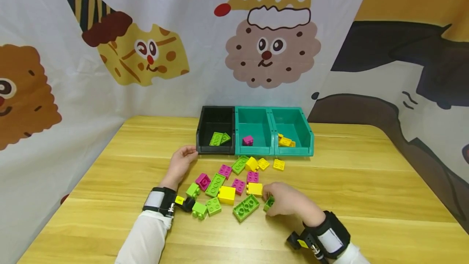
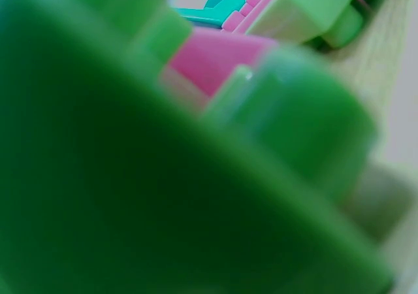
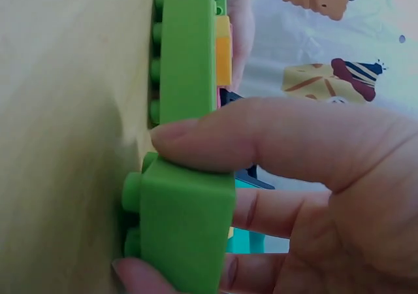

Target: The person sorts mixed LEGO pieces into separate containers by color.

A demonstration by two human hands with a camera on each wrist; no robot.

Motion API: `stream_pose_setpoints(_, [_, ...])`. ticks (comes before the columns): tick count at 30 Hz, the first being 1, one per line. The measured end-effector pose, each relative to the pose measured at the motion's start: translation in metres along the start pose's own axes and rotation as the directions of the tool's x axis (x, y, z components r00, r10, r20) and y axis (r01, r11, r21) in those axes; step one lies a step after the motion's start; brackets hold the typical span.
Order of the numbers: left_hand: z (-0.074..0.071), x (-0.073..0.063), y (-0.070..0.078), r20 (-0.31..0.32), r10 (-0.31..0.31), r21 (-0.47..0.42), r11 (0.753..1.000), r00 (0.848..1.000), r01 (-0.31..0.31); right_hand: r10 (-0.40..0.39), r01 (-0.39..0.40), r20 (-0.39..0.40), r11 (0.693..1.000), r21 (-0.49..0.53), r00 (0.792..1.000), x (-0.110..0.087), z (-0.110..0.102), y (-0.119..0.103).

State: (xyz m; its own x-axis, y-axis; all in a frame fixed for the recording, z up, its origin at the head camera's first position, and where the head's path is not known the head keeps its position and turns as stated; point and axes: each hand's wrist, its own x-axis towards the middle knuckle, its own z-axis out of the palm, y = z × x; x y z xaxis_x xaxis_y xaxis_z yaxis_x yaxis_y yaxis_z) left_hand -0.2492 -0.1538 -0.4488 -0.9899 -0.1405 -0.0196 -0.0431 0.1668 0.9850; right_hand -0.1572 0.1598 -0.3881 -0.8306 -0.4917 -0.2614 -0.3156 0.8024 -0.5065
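Observation:
My right hand (image 1: pixel 287 199) pinches a small green toy building brick (image 3: pixel 186 228) between thumb and fingers, close over the table; in the right wrist view its studs face the tabletop. Beside it lies a longer green brick (image 1: pixel 246 207), studs down and hollow side up. My left hand (image 1: pixel 180 164) reaches to the front left corner of a black bin (image 1: pixel 215 150), fingertips touching it. Green bricks lie inside that bin. In the left wrist view a blurred green brick (image 2: pixel 130 176) fills most of the picture, near a pink brick (image 2: pixel 219 59).
Two teal bins adjoin the black one: the middle bin (image 1: pixel 254 151) holds a pink brick (image 1: pixel 248 140), the right bin (image 1: pixel 294 151) several yellow bricks (image 1: pixel 286 141). Loose green, pink and yellow bricks, such as a yellow brick (image 1: pixel 227 195), lie on the wooden table (image 1: pixel 366 199). A printed cloth (image 1: pixel 205 72) hangs behind.

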Motion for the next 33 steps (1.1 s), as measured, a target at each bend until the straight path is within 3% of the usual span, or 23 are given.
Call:
stream_pose_setpoints(5, [-0.001,-0.001,0.000,0.003,-0.007,0.004,1.000,1.000,0.007,-0.033,0.034,-0.019,0.999,0.035,0.999,0.000,-0.005,0.004])
stream_pose_setpoints(11, [-0.001,-0.002,-0.001,0.002,0.007,0.002,1.000,1.000,-0.007,-0.099,0.100,-0.107,0.995,0.007,0.989,0.013,-0.015,0.001])
stream_pose_setpoints(13, [-0.001,-0.001,-0.002,-0.001,0.008,0.000,1.000,1.000,-0.008,-0.116,0.119,-0.179,0.993,0.006,0.977,0.022,-0.019,-0.004])
stream_pose_setpoints(17, [-0.001,-0.001,-0.003,-0.006,0.013,0.008,1.000,1.000,-0.013,-0.131,0.143,-0.355,0.990,0.010,0.926,0.044,-0.027,-0.018])
stream_pose_setpoints(19, [-0.001,0.000,-0.003,-0.009,0.011,0.008,1.000,1.000,-0.011,-0.117,0.142,-0.407,0.989,0.031,0.906,0.055,-0.031,-0.027])
stream_pose_setpoints(23, [-0.001,0.000,-0.002,-0.015,0.009,0.008,1.000,1.000,-0.009,-0.103,0.142,-0.435,0.988,0.057,0.894,0.079,-0.036,-0.045])
stream_pose_setpoints(27, [0.000,0.000,-0.002,-0.010,0.004,0.012,1.000,1.000,-0.004,-0.129,0.151,-0.428,0.988,0.016,0.895,0.101,-0.034,-0.058])
stream_pose_setpoints(30, [0.001,-0.001,-0.002,-0.009,0.001,0.011,1.000,1.000,0.000,-0.165,0.160,-0.436,0.986,-0.048,0.885,0.116,-0.030,-0.064])
stream_pose_setpoints(33, [0.001,0.000,-0.001,-0.013,0.003,0.002,1.000,1.000,-0.003,-0.221,0.162,-0.460,0.973,-0.165,0.860,0.127,-0.025,-0.065])
